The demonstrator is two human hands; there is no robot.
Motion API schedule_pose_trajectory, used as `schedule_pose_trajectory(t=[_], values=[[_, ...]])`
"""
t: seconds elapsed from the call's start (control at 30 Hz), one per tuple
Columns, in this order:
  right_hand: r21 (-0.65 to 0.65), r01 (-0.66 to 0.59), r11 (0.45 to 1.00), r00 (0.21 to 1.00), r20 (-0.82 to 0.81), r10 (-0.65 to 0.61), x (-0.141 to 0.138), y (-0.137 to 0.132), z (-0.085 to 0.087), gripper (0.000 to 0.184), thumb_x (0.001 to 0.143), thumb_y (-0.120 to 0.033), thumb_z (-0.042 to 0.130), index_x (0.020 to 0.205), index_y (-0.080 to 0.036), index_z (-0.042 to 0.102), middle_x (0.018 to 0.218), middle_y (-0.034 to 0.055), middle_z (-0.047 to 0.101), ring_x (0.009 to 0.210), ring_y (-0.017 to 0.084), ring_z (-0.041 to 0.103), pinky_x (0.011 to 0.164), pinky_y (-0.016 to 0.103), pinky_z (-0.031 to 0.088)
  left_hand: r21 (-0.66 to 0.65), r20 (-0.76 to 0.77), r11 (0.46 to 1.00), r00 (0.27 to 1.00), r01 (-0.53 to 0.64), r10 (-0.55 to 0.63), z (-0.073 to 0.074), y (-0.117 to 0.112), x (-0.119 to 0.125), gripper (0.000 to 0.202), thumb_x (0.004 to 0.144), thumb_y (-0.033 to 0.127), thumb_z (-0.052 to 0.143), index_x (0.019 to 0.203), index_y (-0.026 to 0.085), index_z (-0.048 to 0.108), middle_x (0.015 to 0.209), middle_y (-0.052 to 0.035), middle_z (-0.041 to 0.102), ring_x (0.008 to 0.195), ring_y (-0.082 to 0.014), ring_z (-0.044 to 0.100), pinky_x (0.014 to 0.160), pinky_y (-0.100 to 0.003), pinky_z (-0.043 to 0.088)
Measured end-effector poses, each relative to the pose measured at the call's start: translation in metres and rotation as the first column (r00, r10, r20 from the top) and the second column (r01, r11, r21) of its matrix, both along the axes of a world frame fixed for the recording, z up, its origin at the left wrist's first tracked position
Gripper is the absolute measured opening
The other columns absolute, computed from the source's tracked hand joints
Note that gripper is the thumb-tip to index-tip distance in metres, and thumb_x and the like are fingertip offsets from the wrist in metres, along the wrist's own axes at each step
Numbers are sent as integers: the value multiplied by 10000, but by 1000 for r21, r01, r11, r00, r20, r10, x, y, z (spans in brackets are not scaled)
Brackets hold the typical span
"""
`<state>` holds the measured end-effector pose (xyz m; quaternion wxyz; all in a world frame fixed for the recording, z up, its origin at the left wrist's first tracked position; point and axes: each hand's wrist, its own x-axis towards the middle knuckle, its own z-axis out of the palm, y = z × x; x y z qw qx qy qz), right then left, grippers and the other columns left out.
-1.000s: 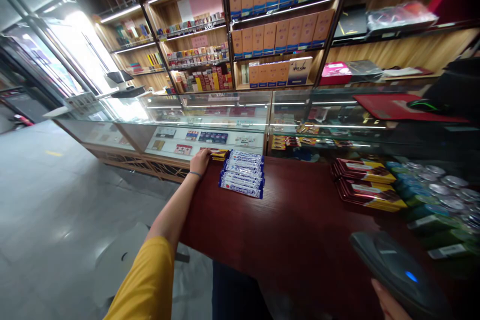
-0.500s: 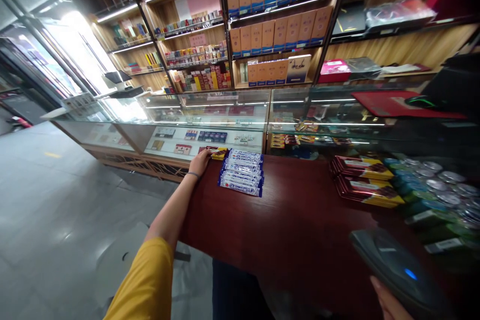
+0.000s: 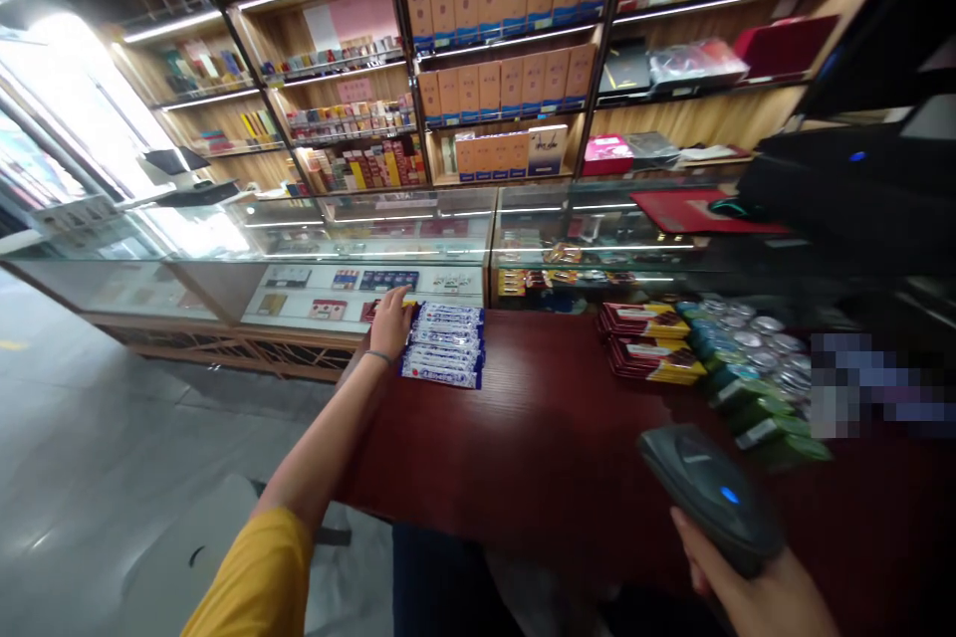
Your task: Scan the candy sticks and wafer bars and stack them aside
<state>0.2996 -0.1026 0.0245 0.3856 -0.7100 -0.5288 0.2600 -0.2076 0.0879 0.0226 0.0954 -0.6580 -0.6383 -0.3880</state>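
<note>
My right hand (image 3: pixel 736 572) is wrapped around the handle of a dark barcode scanner (image 3: pixel 709 493) with a lit blue light, above the front right of the brown tabletop (image 3: pixel 538 458). At the far left end of that surface, my left hand (image 3: pixel 389 326) has its fingers closed over a red-and-yellow snack packet (image 3: pixel 410 300), mostly covered by the hand. Just right of it lies a row of blue-and-white snack packets (image 3: pixel 446 346), side by side and slightly overlapping.
Stacks of red-and-yellow snack packets (image 3: pixel 649 343) lie at the right, beside several cans (image 3: pixel 754 348) and green packages (image 3: pixel 773 428). A glass display case (image 3: pixel 358 254) borders the far side. Stocked shelves (image 3: pixel 493 90) stand behind it. A light-coloured stool (image 3: pixel 190 557) is at lower left.
The view has swung to the right, so the scene shifts left. My left hand now covers more of the red-and-yellow packet. The scanner and my right hand show more fully.
</note>
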Motion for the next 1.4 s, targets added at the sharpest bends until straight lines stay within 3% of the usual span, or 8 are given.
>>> schedule_pose_trajectory(t=[0.1, 0.2, 0.37, 0.53, 0.67, 0.93, 1.27, 1.4], values=[[-69, -30, 997, 996, -85, 24, -3, -1, 10, 419, 716, -654, 692, 647, -247, 623, 491, 24, 612, 449, 232, 614, 454, 325, 520, 40, -8, 982, 983, 185, -185, 8, 10, 66, 319, 1007, 200, 475, 1301, 194, 601, 1296, -138, 616, 1258, -277, 563, 1129, -456, 446], [-20, 16, 1000, 986, -163, -19, -3, -7, 16, 389, 746, -614, 702, 694, -238, 616, 483, -4, 589, 458, 206, 587, 498, 310, 507, 36, 7, 936, 937, 349, -350, 10, 18, 133, 297, 1022, 221, 471, 1282, 204, 614, 1284, -128, 620, 1242, -270, 573, 1114, -455, 463], [34, 89, 995, 959, -271, -77, 1, -15, 29, 341, 744, -547, 735, 765, -222, 631, 491, -27, 584, 444, 183, 554, 481, 294, 469, 50, 58, 860, 858, 508, -511, 4, 29, 228, 278, 1008, 224, 531, 1263, 195, 637, 1257, -131, 632, 1221, -268, 593, 1113, -450, 477], [35, 136, 990, 947, -299, -119, 16, -20, 33, 327, 751, -515, 739, 813, -208, 648, 491, -29, 584, 435, 177, 546, 462, 285, 460, -23, 71, 770, 769, 638, -635, -3, 36, 305, 277, 1003, 200, 539, 1250, 183, 662, 1232, -131, 653, 1173, -259, 623, 1097, -430, 503], [38, 143, 989, 945, -302, -125, 28, -23, 32, 315, 764, -501, 735, 824, -208, 636, 499, -30, 587, 440, 176, 553, 476, 286, 464, -128, 39, 717, 726, 685, -687, -14, 38, 349, 300, 996, 193, 551, 1273, 162, 662, 1300, -147, 648, 1236, -269, 611, 1135, -437, 482], [36, 128, 991, 938, -330, -109, 39, -29, 34, 302, 769, -487, 731, 841, -207, 640, 555, -15, 629, 449, 168, 554, 486, 289, 464, -260, -99, 716, 719, 648, -688, -31, 33, 372, 416, 967, 178, 605, 1383, 176, 600, 1455, -152, 576, 1389, -284, 518, 1210, -442, 406], [48, 133, 990, 934, -340, -109, 37, -29, 31, 328, 749, -517, 747, 820, -217, 635, 553, -22, 628, 446, 163, 546, 474, 281, 443, -338, -252, 733, 694, 590, -674, -11, 24, 371, 320, 977, 143, 564, 1282, 173, 654, 1368, -125, 640, 1307, -248, 580, 1149, -386, 456], [55, 120, 991, 946, -311, -97, 37, -27, 30, 316, 763, -515, 732, 800, -217, 632, 520, -30, 606, 446, 169, 550, 502, 290, 445, -340, -222, 722, 694, 603, -684, -4, 24, 361, 313, 997, 156, 525, 1287, 183, 640, 1259, -114, 693, 1157, -235, 665, 1016, -342, 533]])
